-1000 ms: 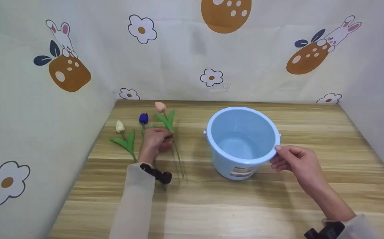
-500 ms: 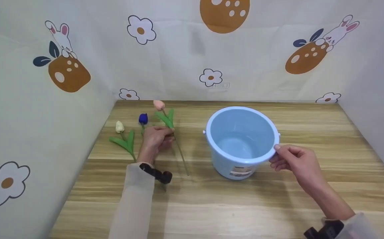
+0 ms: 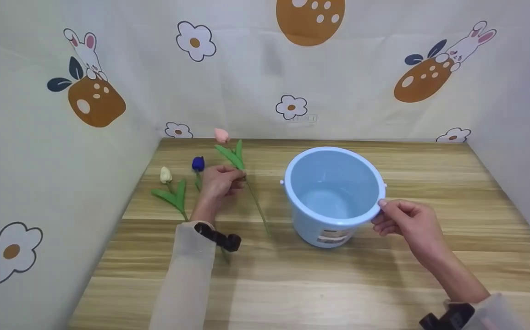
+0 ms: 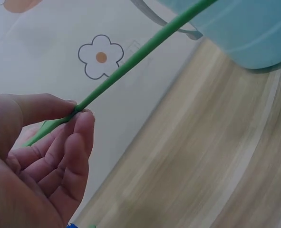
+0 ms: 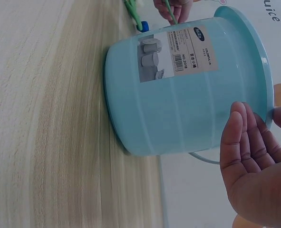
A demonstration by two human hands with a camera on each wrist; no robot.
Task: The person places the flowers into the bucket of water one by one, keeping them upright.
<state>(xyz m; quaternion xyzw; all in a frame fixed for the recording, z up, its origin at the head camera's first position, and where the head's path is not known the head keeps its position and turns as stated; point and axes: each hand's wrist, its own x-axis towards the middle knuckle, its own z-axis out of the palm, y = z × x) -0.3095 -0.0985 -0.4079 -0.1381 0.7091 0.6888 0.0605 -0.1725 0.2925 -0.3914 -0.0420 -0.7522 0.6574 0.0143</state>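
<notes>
A pink tulip point(image 3: 221, 134) with a long green stem point(image 4: 140, 57) is pinched between the thumb and fingers of my left hand point(image 3: 221, 179), its bloom tilted up toward the back wall and its stem end slanting down toward the bucket. The light blue bucket point(image 3: 324, 231) stands upright on the wooden table. My right hand point(image 3: 405, 222) grips its near right rim, thumb over the lip and fingers along the outer wall point(image 5: 178, 95). In the left wrist view the left hand's point(image 4: 78, 111) fingertips close on the stem.
A blue tulip point(image 3: 198, 163) and a white tulip point(image 3: 166, 174) lie on the table point(image 3: 320, 293) left of my left hand. Cloth walls printed with flowers and rabbits close in the left, back and right sides. The bucket's handle hangs down behind it.
My left hand has lifted the pink tulip off the table; its bloom rose toward the back wall and its stem end swung right toward the bucket. The right hand and bucket stayed put.
</notes>
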